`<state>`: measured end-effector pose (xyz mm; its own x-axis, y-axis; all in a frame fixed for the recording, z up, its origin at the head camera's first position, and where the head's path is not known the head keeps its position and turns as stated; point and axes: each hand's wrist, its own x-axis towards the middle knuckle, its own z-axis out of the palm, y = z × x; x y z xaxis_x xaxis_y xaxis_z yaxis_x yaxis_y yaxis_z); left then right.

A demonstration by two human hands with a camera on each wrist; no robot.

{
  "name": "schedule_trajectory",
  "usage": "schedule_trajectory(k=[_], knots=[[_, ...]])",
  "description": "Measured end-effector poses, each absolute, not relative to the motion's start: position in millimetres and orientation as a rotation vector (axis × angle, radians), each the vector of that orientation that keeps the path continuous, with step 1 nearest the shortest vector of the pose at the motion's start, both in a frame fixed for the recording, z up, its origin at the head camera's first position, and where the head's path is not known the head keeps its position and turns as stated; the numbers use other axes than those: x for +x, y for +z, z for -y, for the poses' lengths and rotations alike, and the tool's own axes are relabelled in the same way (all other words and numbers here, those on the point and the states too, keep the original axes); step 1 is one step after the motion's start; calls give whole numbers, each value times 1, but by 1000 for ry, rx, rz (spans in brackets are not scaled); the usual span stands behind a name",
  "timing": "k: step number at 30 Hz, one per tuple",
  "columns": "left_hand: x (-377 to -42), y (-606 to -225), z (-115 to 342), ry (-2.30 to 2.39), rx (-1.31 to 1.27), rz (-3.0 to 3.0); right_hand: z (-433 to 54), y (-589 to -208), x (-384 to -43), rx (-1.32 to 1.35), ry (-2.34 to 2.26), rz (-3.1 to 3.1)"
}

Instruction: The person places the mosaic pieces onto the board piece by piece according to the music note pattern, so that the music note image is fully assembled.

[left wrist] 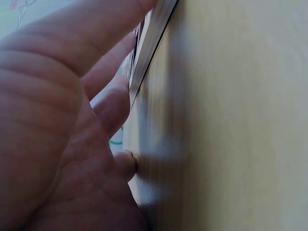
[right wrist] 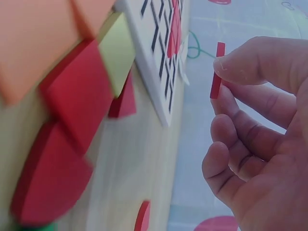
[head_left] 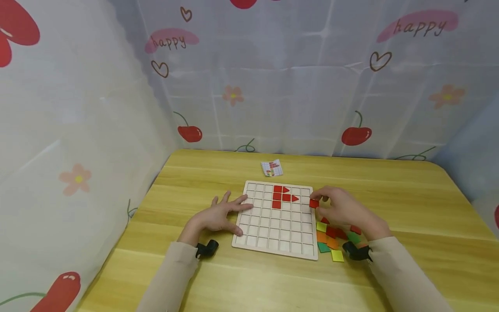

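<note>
A white gridded board (head_left: 275, 221) lies on the wooden table, with several red squares and two pointed red pieces set in its upper cells. My left hand (head_left: 218, 215) rests at the board's left edge, fingers spread and nearly straight, fingertips on the rim; the left wrist view shows its palm (left wrist: 72, 144) beside the board's side. At the right edge, my right hand (head_left: 343, 210) pinches a red square tile (head_left: 314, 203) between thumb and fingers. In the right wrist view that tile (right wrist: 218, 71) is seen edge-on, held above the table.
Loose red, orange, yellow and green tiles (head_left: 337, 255) lie in a pile right of the board, under my right hand. A small picture card (head_left: 272, 168) with a coloured grid pattern lies behind the board. A printed curtain (head_left: 273, 108) hangs along the table's back edge.
</note>
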<state>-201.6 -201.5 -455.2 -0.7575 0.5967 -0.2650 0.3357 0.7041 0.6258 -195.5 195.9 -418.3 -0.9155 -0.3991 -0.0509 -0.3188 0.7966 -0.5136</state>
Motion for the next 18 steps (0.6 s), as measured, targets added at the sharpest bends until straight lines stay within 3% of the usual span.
schedule_trajectory(k=[12, 18], knots=[[-201, -456, 202, 797, 706, -2463, -160, -423, -213, -693, -789, -2810], [-201, -456, 203, 804, 702, -2460, -146, -424, -219, -619, -780, -2752]])
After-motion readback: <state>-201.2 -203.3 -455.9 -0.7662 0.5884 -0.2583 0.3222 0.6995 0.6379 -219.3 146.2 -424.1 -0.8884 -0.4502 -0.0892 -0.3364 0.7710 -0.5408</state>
